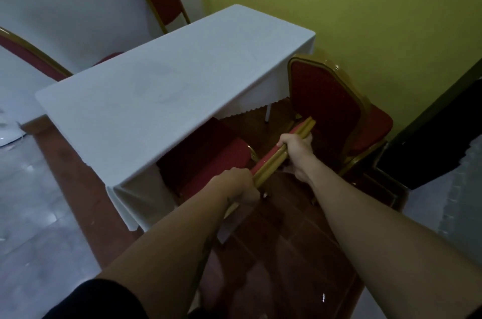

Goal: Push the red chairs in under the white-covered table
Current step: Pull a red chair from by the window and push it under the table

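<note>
left hand (241, 185) | right hand (297, 148) | both arms outstretched, clenched on chair backrest (280, 151)

Yellow-green wall (365, 5), dim tiled floor (39, 240)

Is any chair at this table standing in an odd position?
Yes. The red chair at the table's right end is turned sideways, not facing the table, with its seat fully outside the cloth, near the yellow wall.
</note>
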